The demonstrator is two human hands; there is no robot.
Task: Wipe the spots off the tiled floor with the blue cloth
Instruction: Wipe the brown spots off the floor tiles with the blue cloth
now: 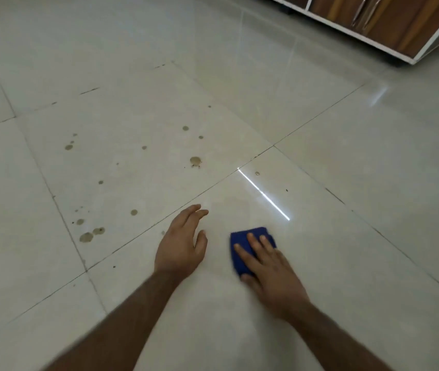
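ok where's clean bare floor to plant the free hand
Clean tile lies between the left hand and the blue cloth, and right of the right hand. Spots crowd the tile beyond and left of the left hand.

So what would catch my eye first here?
The blue cloth pops against the pale tiled floor, pressed flat under the right hand. Left of it, brownish spots dot the neighbouring tile, beyond the empty left hand.

Blue cloth (245,238), brown spots (195,161), pale tiles (347,183).
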